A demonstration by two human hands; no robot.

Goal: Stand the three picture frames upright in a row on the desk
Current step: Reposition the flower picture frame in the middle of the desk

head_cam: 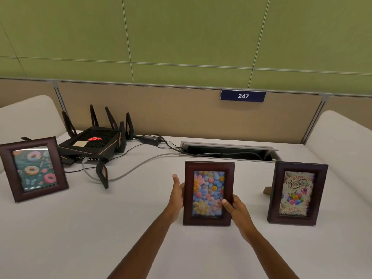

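Three dark wooden picture frames stand upright on the white desk (100, 228). The flower frame (208, 193) is in the middle, held on both sides. My left hand (177, 195) grips its left edge, thumb up. My right hand (235, 208) grips its right edge, thumb on the front. The birthday frame (297, 193) stands alone to the right with its back stand showing. The donut frame (34, 168) stands alone at the far left.
A black router (94, 142) with several antennas sits at the back left, its cables trailing across the desk toward an open cable tray (229, 151). A beige partition with a "247" sign (243, 96) closes the back. White curved dividers flank both sides.
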